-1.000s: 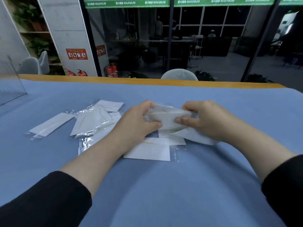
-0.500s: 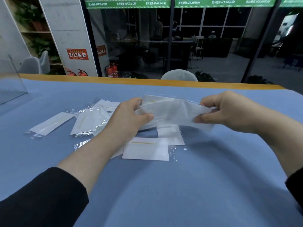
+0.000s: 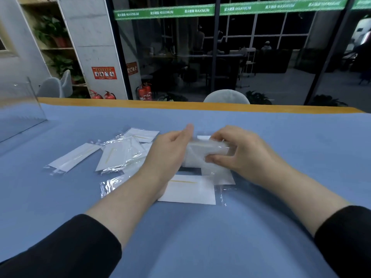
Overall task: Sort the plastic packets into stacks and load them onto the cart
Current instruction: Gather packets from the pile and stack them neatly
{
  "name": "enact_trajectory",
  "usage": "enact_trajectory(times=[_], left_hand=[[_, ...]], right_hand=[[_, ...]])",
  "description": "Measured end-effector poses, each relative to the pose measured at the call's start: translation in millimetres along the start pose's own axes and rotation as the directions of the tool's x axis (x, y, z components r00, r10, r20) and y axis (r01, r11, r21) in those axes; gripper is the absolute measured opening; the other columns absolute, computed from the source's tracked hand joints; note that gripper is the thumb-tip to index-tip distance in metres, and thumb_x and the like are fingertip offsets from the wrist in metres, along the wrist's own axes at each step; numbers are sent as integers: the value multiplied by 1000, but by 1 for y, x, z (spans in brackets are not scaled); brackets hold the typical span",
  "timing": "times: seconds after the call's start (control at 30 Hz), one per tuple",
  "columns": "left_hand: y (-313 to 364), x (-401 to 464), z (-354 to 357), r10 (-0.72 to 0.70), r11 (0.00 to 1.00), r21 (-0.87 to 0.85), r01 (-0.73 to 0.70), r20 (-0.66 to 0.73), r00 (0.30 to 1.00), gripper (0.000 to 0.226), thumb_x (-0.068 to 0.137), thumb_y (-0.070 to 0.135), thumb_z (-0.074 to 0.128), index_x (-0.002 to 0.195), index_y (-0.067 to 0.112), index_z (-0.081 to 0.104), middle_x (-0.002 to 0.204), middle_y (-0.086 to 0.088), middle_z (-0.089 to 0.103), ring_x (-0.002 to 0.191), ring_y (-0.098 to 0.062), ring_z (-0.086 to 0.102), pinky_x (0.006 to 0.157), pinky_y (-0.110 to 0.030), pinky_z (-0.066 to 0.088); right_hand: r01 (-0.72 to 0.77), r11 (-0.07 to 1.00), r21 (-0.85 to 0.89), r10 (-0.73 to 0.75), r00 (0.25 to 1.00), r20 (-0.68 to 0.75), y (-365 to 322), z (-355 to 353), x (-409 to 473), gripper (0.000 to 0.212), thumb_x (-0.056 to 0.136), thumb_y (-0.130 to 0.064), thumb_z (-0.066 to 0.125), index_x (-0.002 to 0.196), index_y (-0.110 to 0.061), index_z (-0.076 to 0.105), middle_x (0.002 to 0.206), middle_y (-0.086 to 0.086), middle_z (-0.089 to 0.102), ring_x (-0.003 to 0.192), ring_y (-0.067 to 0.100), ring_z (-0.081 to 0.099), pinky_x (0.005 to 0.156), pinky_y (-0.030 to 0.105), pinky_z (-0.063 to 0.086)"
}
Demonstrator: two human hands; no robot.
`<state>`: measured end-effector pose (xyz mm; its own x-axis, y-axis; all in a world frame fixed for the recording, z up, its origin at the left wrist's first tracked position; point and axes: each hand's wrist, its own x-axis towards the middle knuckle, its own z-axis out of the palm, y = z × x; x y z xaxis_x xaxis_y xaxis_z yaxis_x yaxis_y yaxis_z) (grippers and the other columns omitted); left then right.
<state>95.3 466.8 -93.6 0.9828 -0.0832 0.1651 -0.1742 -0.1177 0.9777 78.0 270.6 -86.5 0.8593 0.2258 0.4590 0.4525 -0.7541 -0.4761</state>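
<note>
Plastic packet (image 3: 202, 152) held crosswise between both hands.

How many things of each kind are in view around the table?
Hands: 2, left hand and right hand
Held packet bundle: 1
Loose packets on the table, overlapping: at least 6
Fire extinguishers behind it: 3
Total: at least 12

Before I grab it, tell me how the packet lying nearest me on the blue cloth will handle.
The nearest packet probably lifts light and floppy: it lies thin and flat on the blue cloth. Its clear, glossy film edge suggests it is slippery. The packet in both hands already bends, so expect sagging.
</note>
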Motion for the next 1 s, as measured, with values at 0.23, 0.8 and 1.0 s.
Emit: enact_trajectory(times=[0.23, 0.8, 1.0], left_hand=[[6, -6, 8, -16, 998, 69, 12, 60, 998, 29, 101, 49, 53, 101, 26, 71, 94, 14, 65, 82, -4, 54, 75, -27, 41], [15, 11, -35, 8, 982, -176, -66, -315, 949, 5, 91, 19, 68, 96, 16, 68, 81, 3, 69, 69, -12, 60, 64, -24, 54], [9, 15, -36, -13, 1000, 14, 17, -270, 963, 15, 84, 20, 62, 93, 7, 61, 78, -5, 57, 70, -23, 51, 46, -34, 54]], right_hand=[[-85, 996, 20, 82, 989, 125, 10, -7, -6, 24, 88, -19, 69, 98, -39, 60, 95, -22, 61, 87, 0, 56, 71, 17, 41], [-634, 771, -56, 637, 769, 52, -17, -15, 36, 65, 91, -66, 54, 84, -2, 56, 80, 10, 57, 69, 27, 51, 67, 36, 45], [-537, 671, -511, 708, 669, 226, -26, 4, 57, 61, 91, -69, 52, 72, -12, 42, 75, 4, 47, 80, 28, 50, 68, 33, 35]])
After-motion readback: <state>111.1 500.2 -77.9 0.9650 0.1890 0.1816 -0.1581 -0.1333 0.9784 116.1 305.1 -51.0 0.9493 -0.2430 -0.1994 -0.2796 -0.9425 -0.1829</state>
